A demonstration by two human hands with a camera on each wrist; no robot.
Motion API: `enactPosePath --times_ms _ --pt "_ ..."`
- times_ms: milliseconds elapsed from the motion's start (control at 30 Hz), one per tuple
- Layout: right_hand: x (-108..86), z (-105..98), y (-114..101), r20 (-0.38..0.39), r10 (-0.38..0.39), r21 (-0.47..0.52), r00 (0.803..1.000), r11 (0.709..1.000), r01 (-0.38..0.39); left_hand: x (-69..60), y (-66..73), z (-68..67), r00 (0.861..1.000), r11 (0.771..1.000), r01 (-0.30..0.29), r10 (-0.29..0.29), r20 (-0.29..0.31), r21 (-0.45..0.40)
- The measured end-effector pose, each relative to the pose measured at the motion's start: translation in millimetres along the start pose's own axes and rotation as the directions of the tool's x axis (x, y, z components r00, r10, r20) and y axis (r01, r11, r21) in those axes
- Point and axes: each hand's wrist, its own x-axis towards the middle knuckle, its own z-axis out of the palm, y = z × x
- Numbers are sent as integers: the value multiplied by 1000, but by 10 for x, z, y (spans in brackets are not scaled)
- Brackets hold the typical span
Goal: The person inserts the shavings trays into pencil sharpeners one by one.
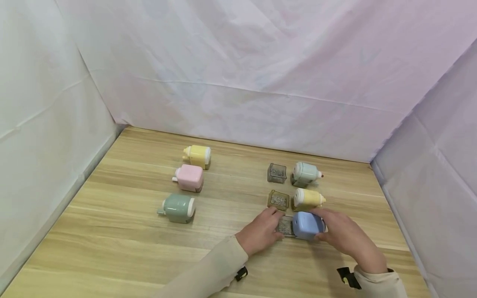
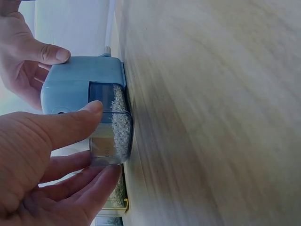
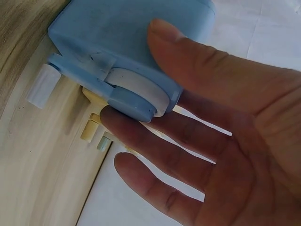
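Note:
A blue crank pencil sharpener [image 1: 307, 225] sits on the wooden table at the right, its clear shavings drawer [image 1: 285, 227] partly out on the left side. My left hand [image 1: 261, 231] pinches that drawer between thumb and fingers. Grey shavings fill the bottom of the drawer, as the left wrist view shows. On the sharpener's other end, my right hand [image 1: 344, 234] grips the body, thumb on one side and fingers on the opposite side. The right wrist view shows its crank handle [image 3: 44, 85] below the thumb, with the last fingers off the body.
Behind the blue one stand a yellow sharpener [image 1: 309, 199] and a grey-green sharpener [image 1: 306, 174]. Their removed drawers, amber [image 1: 278, 200] and grey [image 1: 277, 173], hold shavings beside them. Left on the table are yellow [image 1: 198, 155], pink [image 1: 189, 177] and green [image 1: 179, 207] sharpeners. White cloth [image 1: 238, 91] walls surround the table.

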Motion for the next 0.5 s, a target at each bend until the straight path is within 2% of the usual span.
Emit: enactPosePath --times_ms 500 --pt "6 0 -6 -5 -5 13 1000 1000 5 117 39 91 999 999 -40 40 5 15"
